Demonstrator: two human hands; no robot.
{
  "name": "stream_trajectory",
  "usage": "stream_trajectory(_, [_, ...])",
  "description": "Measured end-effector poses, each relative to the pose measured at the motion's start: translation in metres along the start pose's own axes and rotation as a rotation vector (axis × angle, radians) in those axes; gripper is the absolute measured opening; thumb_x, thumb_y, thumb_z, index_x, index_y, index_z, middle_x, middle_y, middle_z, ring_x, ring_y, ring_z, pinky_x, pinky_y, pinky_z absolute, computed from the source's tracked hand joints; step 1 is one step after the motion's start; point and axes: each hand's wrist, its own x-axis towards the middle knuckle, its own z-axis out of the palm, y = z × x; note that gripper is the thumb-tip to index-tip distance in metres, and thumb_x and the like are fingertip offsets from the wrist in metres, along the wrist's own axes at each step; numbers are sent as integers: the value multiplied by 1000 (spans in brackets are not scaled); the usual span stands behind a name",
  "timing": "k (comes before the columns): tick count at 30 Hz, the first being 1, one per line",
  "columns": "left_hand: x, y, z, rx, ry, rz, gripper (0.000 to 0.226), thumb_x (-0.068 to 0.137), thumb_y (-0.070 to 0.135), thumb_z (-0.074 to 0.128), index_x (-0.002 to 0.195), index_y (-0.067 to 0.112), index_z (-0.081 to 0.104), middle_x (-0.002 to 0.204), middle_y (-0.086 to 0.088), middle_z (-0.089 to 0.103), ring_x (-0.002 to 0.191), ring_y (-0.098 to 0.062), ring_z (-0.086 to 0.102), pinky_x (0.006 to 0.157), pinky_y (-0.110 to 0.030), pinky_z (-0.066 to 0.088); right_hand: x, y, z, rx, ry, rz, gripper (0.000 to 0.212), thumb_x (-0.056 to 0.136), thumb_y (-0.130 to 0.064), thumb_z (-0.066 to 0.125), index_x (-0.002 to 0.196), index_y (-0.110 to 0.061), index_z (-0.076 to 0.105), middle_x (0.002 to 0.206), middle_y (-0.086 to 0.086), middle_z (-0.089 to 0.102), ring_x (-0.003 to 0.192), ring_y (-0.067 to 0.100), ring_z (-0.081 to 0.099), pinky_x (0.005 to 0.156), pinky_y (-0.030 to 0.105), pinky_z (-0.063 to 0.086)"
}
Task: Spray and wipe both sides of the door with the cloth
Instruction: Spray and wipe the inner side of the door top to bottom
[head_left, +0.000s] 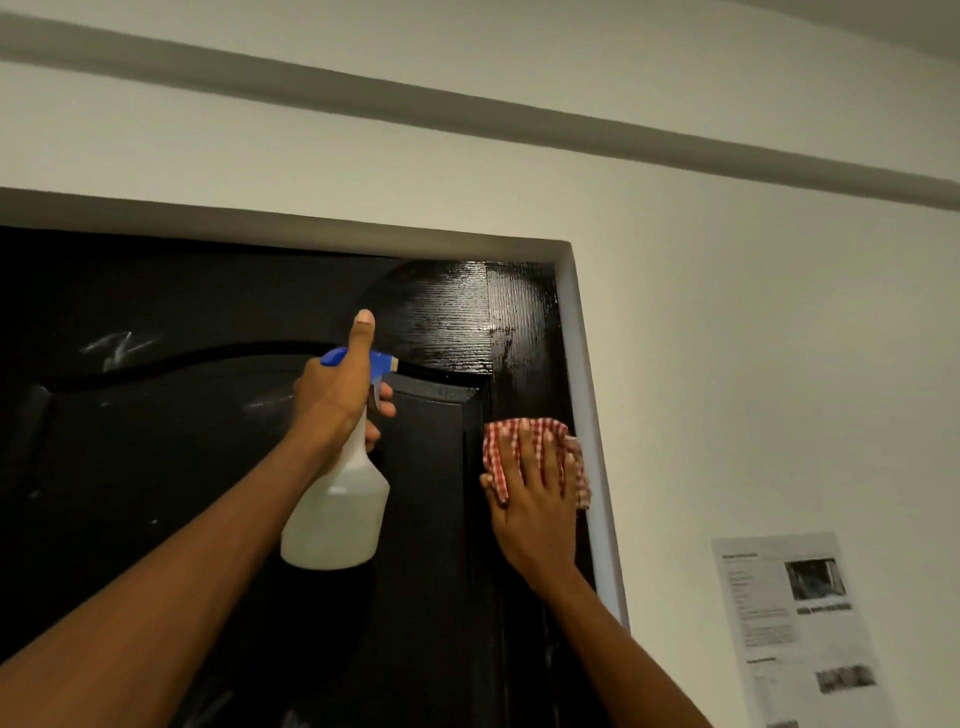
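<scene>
Wiping the top right corner of the black door (208, 467), you are pressing one red-checked cloth (524, 441) flat against its right stile, just beside the frame (587, 415), with your right hand (535, 504), fingers straight and spread over the fabric. Your left hand (337, 410) is gripping the neck of one spray bottle (337, 519), thumb lifted, fingers curled at the trigger, its blue nozzle aiming at the upper panel. Wet sheen is showing above the cloth, so this looks like the spray-and-wipe step on the first side, early in the job; pale smears are showing on the left of the door. The next move is likely calling for steady strokes down the stile, then leftward toward those smears, with fresh spray ahead of the cloth. One printed sheet (800, 623) is hanging on the wall at the right.
</scene>
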Motion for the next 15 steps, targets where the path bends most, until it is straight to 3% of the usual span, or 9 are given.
stream_trajectory(5, [3,4,-4,9,39,-9,66,95,71,39,80,11,63,73,-9,68,51,-15,60,34,-20,44,87,-2,-17,-55,0,-23,70,102,-60,19,161,-28,-1,169,3,-5,154,28,-12,121,45,-21])
stream_trajectory(8, [5,3,-10,34,48,-12,61,96,69,38,81,14,60,76,-9,67,57,-17,62,35,-20,46,159,-12,-34,-8,-38,41,67,105,-58,19,161,-30,-6,169,3,-11,154,29,-16,122,53,-15])
stream_trajectory(12, [6,-7,-24,52,69,-36,65,94,71,38,83,12,63,77,-10,70,57,-19,62,44,-25,49,194,-30,-36,37,-9,125,69,105,-59,23,162,-30,-3,169,4,-9,154,32,-15,119,52,-20])
stream_trajectory(15, [7,-16,-35,76,92,-66,68,93,72,38,88,9,65,78,-12,70,57,-19,62,48,-27,49,162,-56,-16,-15,17,-101,67,105,-56,25,161,-31,-2,166,0,-15,154,29,-15,116,44,-29])
